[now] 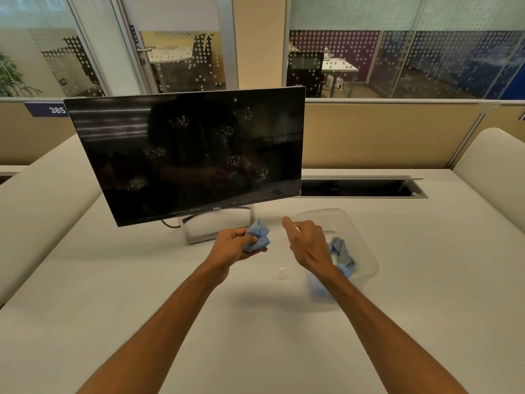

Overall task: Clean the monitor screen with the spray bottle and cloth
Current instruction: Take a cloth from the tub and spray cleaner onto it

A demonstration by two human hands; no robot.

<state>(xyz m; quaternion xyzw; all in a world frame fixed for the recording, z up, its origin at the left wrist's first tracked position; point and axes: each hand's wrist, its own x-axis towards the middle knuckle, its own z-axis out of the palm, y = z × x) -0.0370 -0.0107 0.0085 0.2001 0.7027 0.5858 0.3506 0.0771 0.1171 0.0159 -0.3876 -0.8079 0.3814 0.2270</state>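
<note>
Left hand point(235, 244): pinching a crumpled blue cloth point(259, 237), fingers curling around it, just above the desk point(170, 280).
Right hand point(305, 241): closing around a small bottle point(297, 228) that is mostly hidden, index finger lying extended on top.
Monitor point(184, 155): standing beyond both hands, spray droplets showing on the dark screen.
Tub point(366, 260): clear, sitting right of the right hand, holding more blue cloths point(341, 253).
Cap point(281, 273): small, clear, lying nearer the body than the right hand.

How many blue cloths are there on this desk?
2 that show. One cloth is bunched in the left hand near the monitor stand. The other cloth lies in the clear plastic tub, partly behind the right arm, which may hide more.
</note>
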